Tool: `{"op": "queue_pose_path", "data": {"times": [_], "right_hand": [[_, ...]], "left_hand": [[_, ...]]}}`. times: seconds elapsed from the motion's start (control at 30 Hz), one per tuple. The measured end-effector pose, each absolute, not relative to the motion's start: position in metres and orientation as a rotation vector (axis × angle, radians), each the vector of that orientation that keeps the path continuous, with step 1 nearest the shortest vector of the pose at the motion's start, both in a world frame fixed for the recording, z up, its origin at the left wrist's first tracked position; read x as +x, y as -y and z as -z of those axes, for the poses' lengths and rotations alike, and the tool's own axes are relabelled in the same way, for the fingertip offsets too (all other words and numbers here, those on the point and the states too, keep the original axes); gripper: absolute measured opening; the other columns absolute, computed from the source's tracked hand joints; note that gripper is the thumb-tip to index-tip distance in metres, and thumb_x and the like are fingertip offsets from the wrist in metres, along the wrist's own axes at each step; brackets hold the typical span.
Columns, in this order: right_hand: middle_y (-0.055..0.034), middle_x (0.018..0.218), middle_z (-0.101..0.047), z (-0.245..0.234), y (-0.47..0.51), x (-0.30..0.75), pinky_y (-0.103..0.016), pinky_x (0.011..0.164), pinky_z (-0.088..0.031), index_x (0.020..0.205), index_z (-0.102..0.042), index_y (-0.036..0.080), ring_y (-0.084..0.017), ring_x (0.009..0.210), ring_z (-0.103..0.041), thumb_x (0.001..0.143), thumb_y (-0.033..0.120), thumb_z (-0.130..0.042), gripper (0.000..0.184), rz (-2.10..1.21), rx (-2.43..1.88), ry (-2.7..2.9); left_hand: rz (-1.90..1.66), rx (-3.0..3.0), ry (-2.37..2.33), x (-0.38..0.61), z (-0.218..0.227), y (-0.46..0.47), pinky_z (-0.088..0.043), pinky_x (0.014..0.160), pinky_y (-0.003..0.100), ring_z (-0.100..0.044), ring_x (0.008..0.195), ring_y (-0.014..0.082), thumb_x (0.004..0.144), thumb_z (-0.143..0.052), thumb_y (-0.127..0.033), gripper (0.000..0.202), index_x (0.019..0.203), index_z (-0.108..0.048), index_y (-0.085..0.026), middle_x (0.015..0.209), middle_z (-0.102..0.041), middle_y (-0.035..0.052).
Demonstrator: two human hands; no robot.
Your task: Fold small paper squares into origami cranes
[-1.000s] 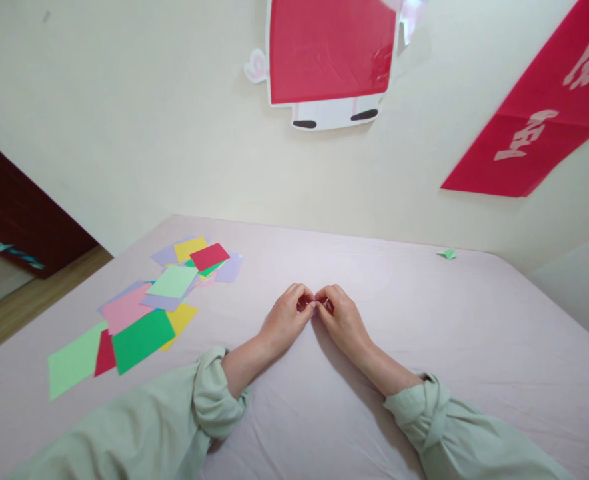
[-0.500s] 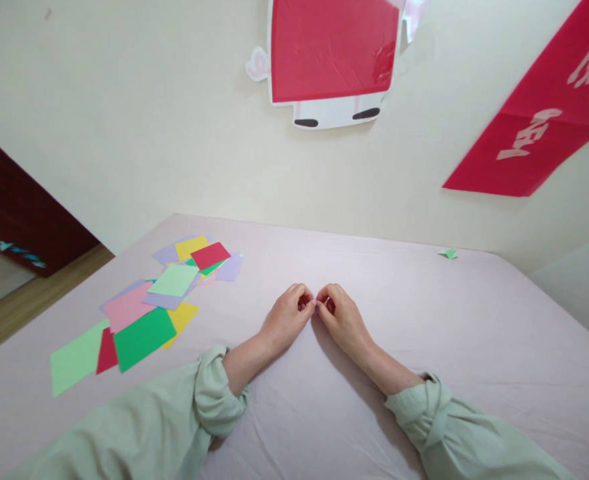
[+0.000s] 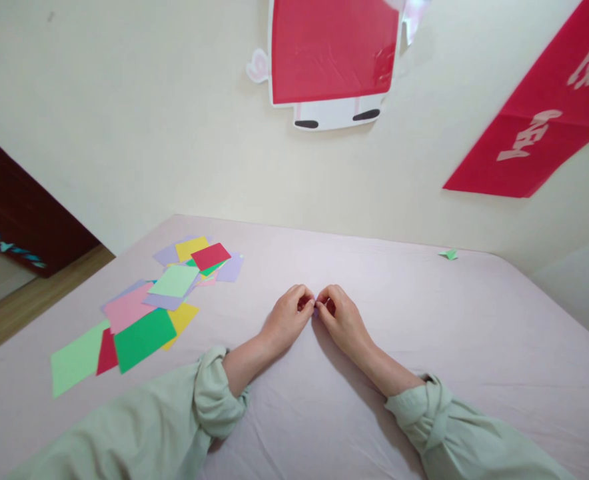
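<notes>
Above the middle of the cloth-covered table, my left hand [image 3: 290, 313] and my right hand [image 3: 341, 317] meet at their fingertips. Both are closed in a pinch, thumb against forefinger, on a small piece of purple paper [image 3: 316, 312]. Only a sliver of it shows between the fingers, so its folded shape is hidden. To the left of my left hand lies a loose spread of coloured paper sheets [image 3: 144, 340], in green, red, pink, yellow and lilac, several overlapping.
A small folded light-green paper piece [image 3: 449, 254] sits near the table's far right edge. The pale pink tablecloth [image 3: 294, 413] has slight creases. Behind it rises a cream wall [image 3: 199, 147] with a red-and-white cutout [image 3: 334, 53] and a red banner [image 3: 529, 127].
Both hands stay in nearly the same place with the same pinch. A little more purple shows below the fingertips now.
</notes>
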State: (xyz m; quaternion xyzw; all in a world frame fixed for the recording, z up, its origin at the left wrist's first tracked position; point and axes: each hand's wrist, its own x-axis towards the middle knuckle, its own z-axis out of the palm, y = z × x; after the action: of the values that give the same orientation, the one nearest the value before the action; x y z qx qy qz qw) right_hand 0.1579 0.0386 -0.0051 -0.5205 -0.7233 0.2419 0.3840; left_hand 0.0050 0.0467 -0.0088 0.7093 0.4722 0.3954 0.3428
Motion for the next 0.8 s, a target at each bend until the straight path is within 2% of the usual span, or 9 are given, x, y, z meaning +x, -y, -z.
{"op": "queue_pose_path", "data": {"times": [0.4,0.8], "right_hand": [[0.0007,0.078,-0.053,0.0076,-0.0376,0.1569,-0.028,0.062,-0.039,0.081,-0.049,0.022,-0.016,0.066,-0.05,0.081,0.015,-0.048,0.007,-0.607,-1.32,1.857],[-0.0002,0.078,-0.054,0.0086,-0.0394,0.1574,-0.028,0.062,-0.04,0.08,-0.05,0.021,-0.015,0.066,-0.05,0.083,0.018,-0.049,0.005,-0.606,-1.322,1.862]], "left_hand": [[-1.034,1.822,-1.325,0.0078,0.0069,-0.0476,-0.042,0.069,0.027,-0.053,0.074,0.0142,0.083,-0.054,-0.021,0.011,0.073,-0.056,-0.019,0.079,-0.055,-0.0002],[-1.023,1.797,-1.339,0.0074,0.0102,-0.0514,-0.042,0.069,0.027,-0.054,0.074,0.0145,0.083,-0.053,-0.02,0.012,0.073,-0.058,-0.019,0.077,-0.056,0.0]]}}
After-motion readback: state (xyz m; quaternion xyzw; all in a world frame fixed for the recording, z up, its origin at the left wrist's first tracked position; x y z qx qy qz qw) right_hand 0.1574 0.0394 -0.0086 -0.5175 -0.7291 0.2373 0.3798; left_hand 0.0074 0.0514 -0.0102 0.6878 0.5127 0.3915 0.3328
